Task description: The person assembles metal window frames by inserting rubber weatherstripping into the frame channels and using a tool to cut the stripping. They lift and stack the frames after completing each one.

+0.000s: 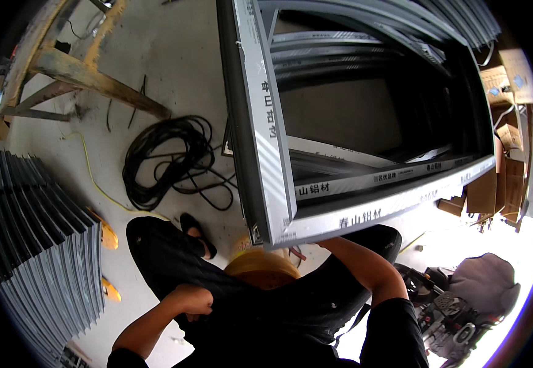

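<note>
A stack of rectangular grey metal frames (260, 122), covered in printed protective film, stands in front of me and to the right. My right forearm (364, 264) reaches under the near lower edge of the closest frame. That edge hides the fingers of my right hand, so their hold cannot be seen. My left hand (194, 300) is closed in a fist above my left thigh, apart from the frames. Anything inside that fist is hidden. Between my knees stands a round yellow bucket (260, 270), partly covered by the frame's corner.
Stacked grey profiles (52, 270) stand at the left. Coiled black cable (168, 159) and a yellow cord (88, 162) lie on the floor near a rusty metal stand (95, 80). Cardboard boxes (511, 178) are at the right, with a motor scooter (462, 306) nearer.
</note>
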`<state>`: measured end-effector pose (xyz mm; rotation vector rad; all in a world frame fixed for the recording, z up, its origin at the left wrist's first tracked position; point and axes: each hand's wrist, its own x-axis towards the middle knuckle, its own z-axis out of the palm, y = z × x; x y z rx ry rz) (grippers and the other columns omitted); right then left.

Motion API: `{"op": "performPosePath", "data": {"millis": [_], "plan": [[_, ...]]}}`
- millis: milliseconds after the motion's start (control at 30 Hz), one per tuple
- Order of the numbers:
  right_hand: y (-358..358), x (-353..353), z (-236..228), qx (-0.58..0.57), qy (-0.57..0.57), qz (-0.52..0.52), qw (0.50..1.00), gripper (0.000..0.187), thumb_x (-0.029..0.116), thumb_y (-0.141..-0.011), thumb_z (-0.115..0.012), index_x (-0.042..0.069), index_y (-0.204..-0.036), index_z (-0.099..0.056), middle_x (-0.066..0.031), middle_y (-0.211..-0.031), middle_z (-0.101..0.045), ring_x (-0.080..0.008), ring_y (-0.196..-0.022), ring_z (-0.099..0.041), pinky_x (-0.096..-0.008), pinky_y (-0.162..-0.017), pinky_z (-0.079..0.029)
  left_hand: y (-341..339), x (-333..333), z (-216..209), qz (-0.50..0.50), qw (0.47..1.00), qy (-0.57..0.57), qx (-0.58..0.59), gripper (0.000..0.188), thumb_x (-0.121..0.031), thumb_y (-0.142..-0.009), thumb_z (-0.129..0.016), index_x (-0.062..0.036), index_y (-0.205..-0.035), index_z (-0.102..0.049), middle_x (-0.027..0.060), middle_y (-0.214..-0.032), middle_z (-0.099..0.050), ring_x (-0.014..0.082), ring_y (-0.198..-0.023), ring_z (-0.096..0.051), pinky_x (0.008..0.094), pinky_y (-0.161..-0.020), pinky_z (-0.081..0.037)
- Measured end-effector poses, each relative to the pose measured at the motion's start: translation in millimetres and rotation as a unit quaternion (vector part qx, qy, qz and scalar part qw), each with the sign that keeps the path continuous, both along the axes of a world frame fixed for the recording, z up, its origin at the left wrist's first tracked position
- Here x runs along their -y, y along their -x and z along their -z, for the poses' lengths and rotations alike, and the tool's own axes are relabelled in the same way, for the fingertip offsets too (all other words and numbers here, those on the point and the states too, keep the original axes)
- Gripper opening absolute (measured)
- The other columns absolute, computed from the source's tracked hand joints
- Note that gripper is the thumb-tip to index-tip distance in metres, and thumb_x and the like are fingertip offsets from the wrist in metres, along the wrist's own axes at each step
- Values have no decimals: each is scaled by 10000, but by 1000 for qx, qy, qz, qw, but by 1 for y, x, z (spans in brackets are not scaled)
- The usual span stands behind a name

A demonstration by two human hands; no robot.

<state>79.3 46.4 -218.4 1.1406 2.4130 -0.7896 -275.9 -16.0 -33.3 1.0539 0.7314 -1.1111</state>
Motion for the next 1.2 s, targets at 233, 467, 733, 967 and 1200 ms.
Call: {"op": "performPosePath", "data": {"millis": [233, 467, 733, 967, 1200], "plan": [[-19, -15, 54, 141, 93, 89, 982, 331, 382, -821, -632, 74, -896, -728, -171, -998, -697, -314, -956, -672, -462, -790, -538, -9, 56, 13, -228, 859, -451, 83, 278, -282, -899, -538, -80, -716, -593, 70, -617, -644, 244, -567, -644, 379, -547, -485], [22, 24, 77, 76, 64, 191, 976, 427, 459, -824, -641, 76, -997, -714, -187, -1020, -685, -368, -999, -641, -463, -841, -512, -16, 108, -9, -335, 583, -729, 127, 118, -174, -839, -665, -71, -787, -645, 101, -704, -622, 306, -642, -616, 400, -577, -489], [15, 52, 235, 55, 146, 259, 953, 586, 632, -799, -601, 75, -932, -725, -164, -964, -707, -341, -997, -652, -468, -853, -510, 66, 32, -24, -343, 414, -838, -87, 176, -165, -849, -646, -57, -725, -581, 130, -660, -575, 338, -603, -574, 417, -543, -436], [9, 91, 273, 81, 300, 364, 878, 498, 581, -729, -724, 85, -775, -719, -86, -719, -674, -218, -660, -636, -396, -614, -489, 77, 9, 51, -131, 338, -912, -189, 203, -139, -801, -662, -90, -670, -515, 96, -602, -522, 309, -538, -546, 419, -485, -409], [34, 89, 304, 153, 248, 389, 874, 390, 448, -782, -735, 62, -758, -678, -75, -687, -653, -175, -581, -587, -361, -537, -456, 39, -40, 2, -242, 376, -869, -213, 165, -110, -798, -654, -76, -683, -540, 94, -577, -511, 288, -493, -527, 394, -460, -387]]}}
